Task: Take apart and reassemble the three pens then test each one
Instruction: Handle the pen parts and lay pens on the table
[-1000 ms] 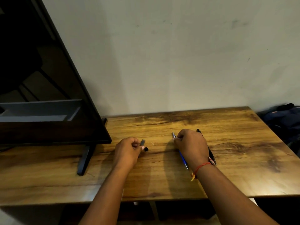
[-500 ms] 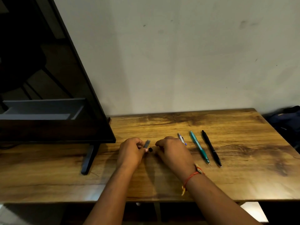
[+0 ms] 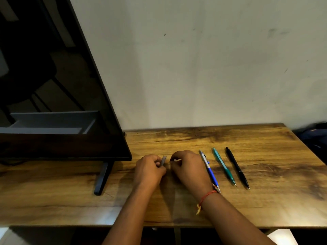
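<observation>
Three pens lie side by side on the wooden table: a blue and white pen, a teal pen and a black pen, tips pointing toward me. My left hand pinches a small grey piece that sticks up from its fingers. My right hand rests just right of it, left of the blue pen, with fingers curled toward the grey piece. What those fingers hold is hidden.
A large dark screen fills the left side, and its black stand foot rests on the table left of my hands. A dark bag sits beyond the table's right edge. A pale wall stands behind.
My right hand left the pens and moved left to meet my left hand. All three pens now show. A small black piece seen beside the grey piece is now covered.
</observation>
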